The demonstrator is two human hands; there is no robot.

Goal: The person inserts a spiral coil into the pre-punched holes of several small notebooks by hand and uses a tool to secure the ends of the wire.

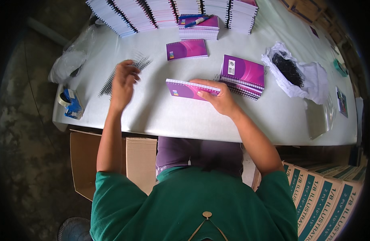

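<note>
My right hand (219,96) is closed on the right end of a purple notebook (185,89), thumb on the cover, its hole-punched edge turned up. No coil shows along that edge. Over a pile of dark wire binding coils (108,86) hovers my left hand (126,78), its fingers loosely bent and apart; I make out nothing held in them. To the right of the held notebook sits a stack of purple notebooks (244,72), with coils showing along their edges. Another purple notebook (187,50) lies flat farther back.
Upright coil-bound books (160,14) line the back, before them a notebook stack (199,30) with pens on top. White wrapping (315,78) holds dark coils (287,68) at right. A blue tape dispenser (74,104) stands at left. Cardboard boxes (140,160) are below the table (173,124).
</note>
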